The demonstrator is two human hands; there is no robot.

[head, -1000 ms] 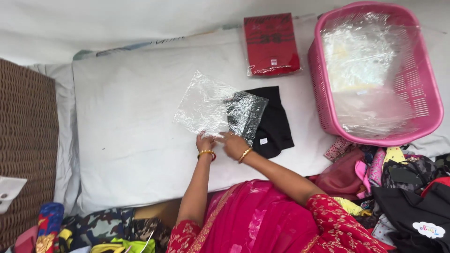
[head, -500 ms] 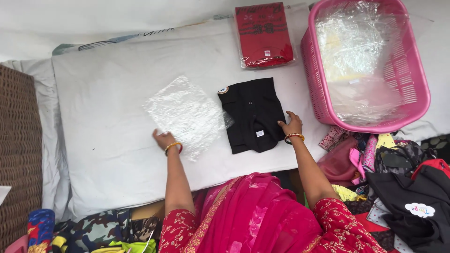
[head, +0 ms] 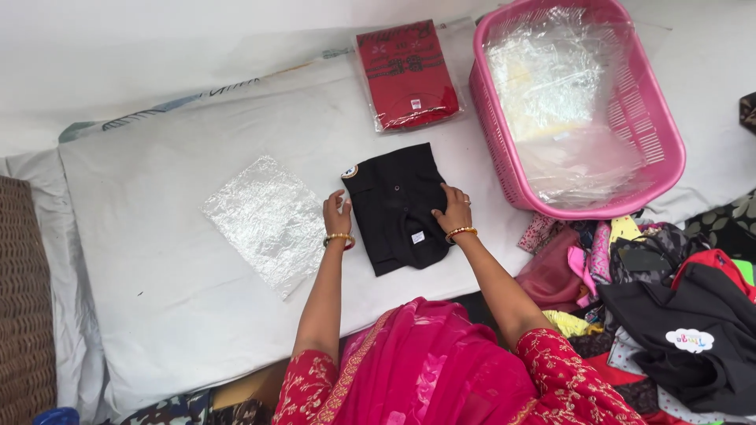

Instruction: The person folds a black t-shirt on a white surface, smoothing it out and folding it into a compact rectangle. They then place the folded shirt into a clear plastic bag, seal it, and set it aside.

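A folded black garment (head: 394,201) lies flat on the white padded surface (head: 173,275) in front of me. My left hand (head: 336,214) rests at its left edge, fingers spread. On the garment's right side my right hand (head: 453,211) presses down with fingers apart. An empty clear plastic bag (head: 264,220) lies flat just left of my left hand. Neither hand grips anything.
A red folded garment in a clear bag (head: 407,75) lies beyond the black one. A pink plastic basket (head: 657,134) holding clear bags stands at the upper right. A heap of mixed clothes (head: 669,299) sits at the right. A woven brown mat (head: 27,315) is at the left.
My left hand has left the clear bag and moved right to the black garment's edge. My right hand has shifted from the garment's right edge onto its top.
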